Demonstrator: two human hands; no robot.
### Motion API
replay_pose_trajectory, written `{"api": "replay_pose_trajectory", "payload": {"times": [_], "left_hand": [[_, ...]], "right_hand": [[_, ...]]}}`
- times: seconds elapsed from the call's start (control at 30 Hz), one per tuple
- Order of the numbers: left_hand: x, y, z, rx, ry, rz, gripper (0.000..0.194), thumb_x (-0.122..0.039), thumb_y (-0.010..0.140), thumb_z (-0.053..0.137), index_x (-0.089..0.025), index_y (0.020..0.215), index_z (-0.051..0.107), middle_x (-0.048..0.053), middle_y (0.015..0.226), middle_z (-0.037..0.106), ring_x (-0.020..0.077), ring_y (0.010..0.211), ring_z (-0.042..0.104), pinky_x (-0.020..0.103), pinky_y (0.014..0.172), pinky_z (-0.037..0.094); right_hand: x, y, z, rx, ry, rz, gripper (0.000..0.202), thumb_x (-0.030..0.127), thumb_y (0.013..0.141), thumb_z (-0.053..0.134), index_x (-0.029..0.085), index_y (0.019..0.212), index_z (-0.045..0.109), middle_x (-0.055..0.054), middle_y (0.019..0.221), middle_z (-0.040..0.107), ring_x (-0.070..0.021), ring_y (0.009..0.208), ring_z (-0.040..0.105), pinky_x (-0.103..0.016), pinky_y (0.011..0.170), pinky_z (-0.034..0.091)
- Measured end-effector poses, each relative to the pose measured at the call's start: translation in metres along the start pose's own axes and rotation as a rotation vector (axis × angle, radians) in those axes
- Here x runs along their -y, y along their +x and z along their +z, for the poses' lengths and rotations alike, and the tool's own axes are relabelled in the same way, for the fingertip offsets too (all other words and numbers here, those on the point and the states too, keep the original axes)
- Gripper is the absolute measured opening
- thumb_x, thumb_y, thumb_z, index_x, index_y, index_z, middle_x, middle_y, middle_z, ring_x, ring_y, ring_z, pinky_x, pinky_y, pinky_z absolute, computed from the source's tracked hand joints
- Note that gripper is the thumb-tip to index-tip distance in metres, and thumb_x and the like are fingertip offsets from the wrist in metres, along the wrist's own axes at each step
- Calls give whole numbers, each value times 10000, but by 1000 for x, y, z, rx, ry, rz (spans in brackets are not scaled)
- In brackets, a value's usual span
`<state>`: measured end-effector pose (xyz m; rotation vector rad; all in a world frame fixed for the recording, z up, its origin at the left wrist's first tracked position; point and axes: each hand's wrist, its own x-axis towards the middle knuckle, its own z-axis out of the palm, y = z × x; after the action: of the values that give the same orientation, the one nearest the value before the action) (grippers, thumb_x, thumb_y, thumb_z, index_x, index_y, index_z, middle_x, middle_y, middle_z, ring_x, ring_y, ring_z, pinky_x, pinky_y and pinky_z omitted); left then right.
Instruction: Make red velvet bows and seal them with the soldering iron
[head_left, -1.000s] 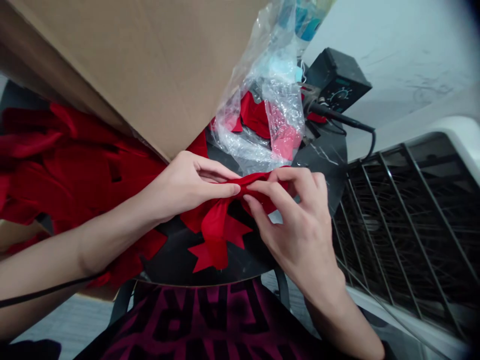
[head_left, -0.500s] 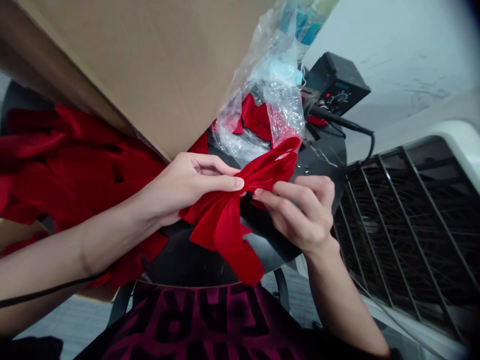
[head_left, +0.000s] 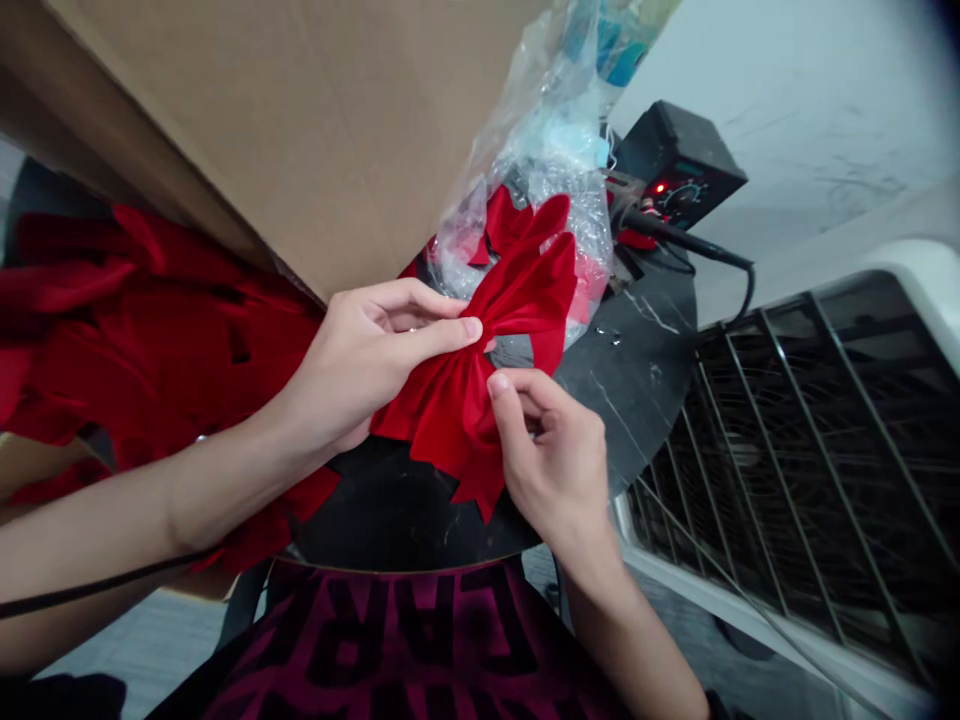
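Observation:
A red ribbon bow (head_left: 517,290) with several loops and notched tails is held over the round black table. My left hand (head_left: 375,350) pinches its gathered centre between thumb and fingers. Just below the knot, my right hand (head_left: 555,450) is closed on one of the lower red folds, thumb against the fingers. The bow's loops fan to the upper right, its tails toward me. Part of the bow lies hidden behind both hands.
Red ribbon pieces (head_left: 150,330) are heaped at the left beside a big cardboard box (head_left: 300,130). A clear plastic bag (head_left: 555,150) with red pieces stands behind the bow. At the right are a black soldering station (head_left: 675,165), its lit red lamp and cable, and a caged fan (head_left: 795,440).
My right hand has moved left and down from beside the knot to the lower folds. The bow has turned, its loops pointing higher, while my left hand keeps its pinch.

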<state>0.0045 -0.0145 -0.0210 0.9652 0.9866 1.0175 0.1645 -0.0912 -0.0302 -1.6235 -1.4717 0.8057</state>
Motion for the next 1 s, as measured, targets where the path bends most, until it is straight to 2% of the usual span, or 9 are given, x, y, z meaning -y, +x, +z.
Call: {"api": "replay_pose_trajectory", "payload": {"times": [0.1, 0.17, 0.27, 0.33, 0.47, 0.53, 0.67, 0.77, 1.0], "left_hand": [[-3, 0, 0, 59, -45, -34, 306, -225, 794, 880, -245, 1071, 749, 1, 813, 808, 205, 767, 788, 309, 743, 649], [-4, 0, -1, 88, -33, -5, 286, -211, 803, 867, -257, 1045, 723, -11, 790, 791, 213, 783, 789, 313, 748, 648], [-6, 0, 0, 88, 104, 98, 134, -193, 813, 842, -227, 904, 748, 2, 863, 784, 203, 903, 775, 295, 860, 624], [-6, -1, 2, 86, 180, 160, 65, -200, 833, 823, -224, 861, 770, 5, 918, 787, 189, 954, 756, 275, 913, 598], [-6, -3, 1, 126, 227, 165, 25, -226, 872, 805, -245, 889, 800, -2, 940, 795, 176, 947, 749, 257, 900, 589], [-6, -4, 0, 133, 229, 164, 22, -230, 881, 804, -252, 880, 802, -9, 925, 796, 168, 927, 753, 238, 877, 589], [-5, -3, -1, 157, 251, 160, 22, -240, 889, 805, -252, 871, 798, -18, 900, 809, 160, 906, 770, 212, 853, 595], [-6, -2, -1, 180, 304, 147, 27, -221, 891, 793, -238, 875, 807, -16, 900, 827, 165, 888, 784, 217, 839, 611], [-8, 1, -2, 188, 373, 113, 81, -210, 910, 756, -226, 890, 832, -25, 912, 848, 139, 860, 801, 172, 796, 613]], "right_hand": [[-2, -12, -9, 258, 332, 264, 287, 479, 1063, 532, 225, 1115, 655, 71, 591, 627, -119, 465, 614, -228, 459, 473], [-2, -20, -26, 489, 293, 256, 186, 380, 1028, 615, 226, 1125, 656, 65, 658, 669, -108, 528, 632, -215, 508, 489], [-1, -26, -58, 815, 60, 148, 57, 217, 971, 664, 214, 964, 721, 32, 757, 737, -101, 643, 672, -203, 597, 516], [-1, -25, -76, 687, 9, 145, 118, 251, 993, 653, 208, 932, 745, 4, 776, 760, -112, 633, 694, -206, 565, 526], [-12, 0, -97, -137, -17, 103, 230, 419, 958, 739, 190, 951, 762, -12, 666, 710, -111, 485, 621, -211, 438, 480], [-27, 28, -106, -330, 3, 93, 283, 461, 938, 758, 180, 902, 771, -9, 611, 675, -100, 452, 581, -201, 409, 439], [-69, 103, -124, -283, 361, 205, 306, 449, 885, 807, 159, 970, 763, -52, 716, 733, -98, 522, 617, -186, 449, 469], [-95, 151, -128, -342, 540, 206, 337, 411, 767, 902, 200, 950, 714, -34, 815, 749, -110, 638, 664, -189, 521, 535], [-123, 205, -108, -483, 559, 21, 410, 345, 670, 928, 235, 1007, 722, 38, 813, 704, -80, 587, 570, -201, 481, 477]]}}
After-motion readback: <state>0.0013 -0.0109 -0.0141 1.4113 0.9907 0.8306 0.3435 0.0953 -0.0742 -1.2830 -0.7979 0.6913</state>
